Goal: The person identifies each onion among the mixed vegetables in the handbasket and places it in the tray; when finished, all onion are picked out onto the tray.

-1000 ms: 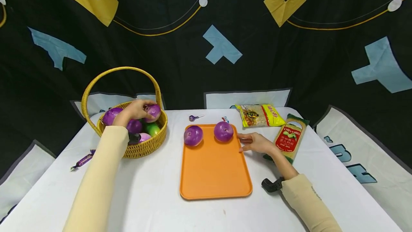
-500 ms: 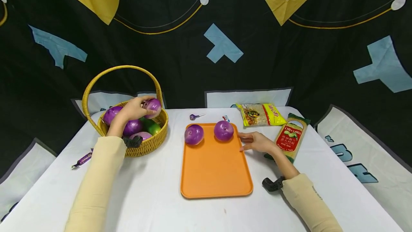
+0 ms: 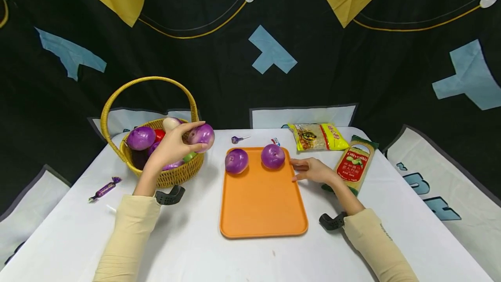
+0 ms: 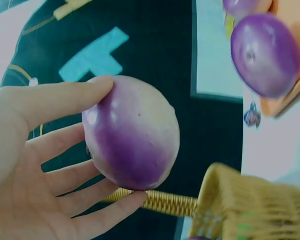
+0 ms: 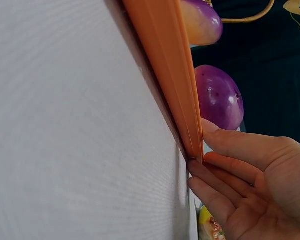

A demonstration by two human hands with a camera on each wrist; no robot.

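My left hand (image 3: 172, 145) grips a purple and white onion (image 3: 201, 136) lifted just above the right rim of the wicker basket (image 3: 178, 176); in the left wrist view the onion (image 4: 132, 135) sits between thumb and fingers of that hand (image 4: 35, 165). Two purple onions (image 3: 236, 160) (image 3: 272, 156) lie at the far end of the orange tray (image 3: 262, 203). My right hand (image 3: 311, 171) rests flat on the table with straight fingers against the tray's right edge (image 5: 175, 85); the right wrist view shows its fingertips (image 5: 212, 160) touching the rim.
The basket holds more purple onions (image 3: 141, 137), a red and a green item. A yellow snack bag (image 3: 318, 136) and a pasta packet (image 3: 357, 164) lie right of the tray. A wrapped candy (image 3: 103, 188) lies at left, a lollipop (image 3: 236, 139) behind the tray.
My left hand has lifted the onion out of the basket and carried it rightward over the rim. The right hand has stayed at the tray's edge.
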